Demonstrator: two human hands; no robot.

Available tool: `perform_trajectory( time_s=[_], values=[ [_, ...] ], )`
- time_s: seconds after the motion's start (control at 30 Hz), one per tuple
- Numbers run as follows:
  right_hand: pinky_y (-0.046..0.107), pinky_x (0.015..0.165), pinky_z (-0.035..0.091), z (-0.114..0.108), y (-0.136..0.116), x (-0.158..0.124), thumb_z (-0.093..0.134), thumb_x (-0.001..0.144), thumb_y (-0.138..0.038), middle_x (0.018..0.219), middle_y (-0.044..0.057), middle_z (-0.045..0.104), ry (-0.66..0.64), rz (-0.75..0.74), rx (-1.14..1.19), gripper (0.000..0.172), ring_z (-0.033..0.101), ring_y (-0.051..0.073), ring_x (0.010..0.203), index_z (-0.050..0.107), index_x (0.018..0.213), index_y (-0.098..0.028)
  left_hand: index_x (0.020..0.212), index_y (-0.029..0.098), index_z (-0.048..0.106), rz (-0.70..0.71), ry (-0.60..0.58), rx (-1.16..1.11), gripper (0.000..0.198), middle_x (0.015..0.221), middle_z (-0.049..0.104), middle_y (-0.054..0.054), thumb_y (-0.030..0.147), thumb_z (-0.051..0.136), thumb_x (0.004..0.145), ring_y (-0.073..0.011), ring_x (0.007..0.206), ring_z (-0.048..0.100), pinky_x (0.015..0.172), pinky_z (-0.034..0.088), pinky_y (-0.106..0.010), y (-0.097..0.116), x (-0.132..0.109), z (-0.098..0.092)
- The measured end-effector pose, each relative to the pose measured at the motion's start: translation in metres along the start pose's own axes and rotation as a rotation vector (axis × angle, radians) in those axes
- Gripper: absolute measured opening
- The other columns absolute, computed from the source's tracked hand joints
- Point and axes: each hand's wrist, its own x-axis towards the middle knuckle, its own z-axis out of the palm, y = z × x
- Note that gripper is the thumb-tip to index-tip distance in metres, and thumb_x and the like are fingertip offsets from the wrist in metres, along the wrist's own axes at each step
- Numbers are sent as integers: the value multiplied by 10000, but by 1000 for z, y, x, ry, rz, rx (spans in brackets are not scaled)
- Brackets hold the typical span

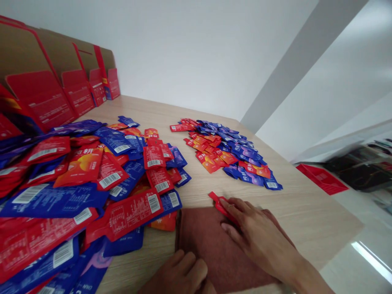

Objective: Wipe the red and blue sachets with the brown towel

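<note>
Red sachet (218,201), right hand (255,230), grip closed over near end

From the cloth (211,241) on the desk (318,220), a big heap of packets (82,196) lies toward 9 o'clock. Boxes (39,94) stand behind that, at 10. A smaller heap (226,153) lies at 12. One packet (218,203) is in the right hand (249,228).

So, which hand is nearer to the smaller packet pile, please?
Right. The right hand is short of the smaller packet pile; the left hand farther back, at the brown cloth.
</note>
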Motion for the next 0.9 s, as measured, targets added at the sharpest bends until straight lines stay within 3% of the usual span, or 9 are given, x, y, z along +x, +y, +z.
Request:
perform_trajectory(
  time_s=[0.1, 0.2, 0.33, 0.5, 0.6, 0.67, 0.8, 0.9],
  values=[
    [395, 744, 672, -10, 5, 3, 551, 1032, -128, 1169, 102, 866, -109, 76, -87, 520, 853, 291, 881, 685, 1514, -271, 855, 229, 462, 0, -22, 24, 292, 763, 506, 51, 97, 664, 1020, -147, 649, 464, 581, 298, -342, 2, -3, 5],
    [354, 622, 633, -17, 3, 15, 561, 1011, -97, 994, 103, 882, -45, 90, -162, 504, 846, 302, 741, 724, 1466, -238, 872, 235, 455, 13, -54, 72, 284, 770, 506, 50, 137, 681, 1014, -149, 645, 458, 586, 290, -348, 4, -6, 8],
    [297, 704, 643, -29, -34, 47, 590, 1034, -133, 1073, 89, 887, 171, -46, 103, 395, 862, 261, 824, 772, 1367, -243, 908, 240, 468, 40, -106, 135, 266, 779, 500, 45, 180, 703, 1015, -160, 650, 453, 584, 285, -347, 6, -8, 11],
    [263, 839, 662, -35, -104, 108, 542, 1088, -105, 1197, 70, 870, 361, -285, 435, 422, 858, 202, 968, 710, 1458, -218, 886, 237, 477, 31, -93, 116, 304, 784, 532, 42, 204, 758, 995, -161, 669, 466, 569, 307, -337, 4, -11, 15],
    [346, 1121, 607, -25, -136, 134, 520, 1119, -129, 1472, 154, 755, 460, -409, 373, 416, 738, 249, 1348, 653, 1513, -127, 896, 228, 522, -38, -152, 43, 286, 810, 601, 39, 231, 789, 999, -156, 709, 532, 611, 417, -308, 3, -16, 18],
    [425, 1270, 499, -14, -151, 140, 553, 1139, -210, 1586, 174, 668, 419, -510, 298, 396, 600, 295, 1517, 642, 1507, -92, 985, 210, 583, -111, -211, -34, 205, 919, 683, 14, 255, 780, 1019, -162, 806, 613, 710, 511, -281, 1, -21, 21],
    [459, 1297, 467, 1, -161, 131, 611, 1130, -282, 1553, 174, 692, 222, -631, 254, 405, 610, 307, 1496, 635, 1477, -73, 1221, 190, 618, -200, -201, -109, 242, 1143, 741, -33, 291, 755, 1049, -190, 1006, 682, 850, 577, -274, 0, -31, 30],
    [493, 1282, 478, -1, -143, 130, 648, 1110, -313, 1563, 187, 678, 212, -579, 312, 413, 607, 312, 1489, 645, 1474, -117, 1078, 217, 606, -183, -103, -83, 189, 963, 712, 9, 296, 772, 1035, -184, 846, 660, 745, 557, -294, 1, -36, 36]
  ],
)
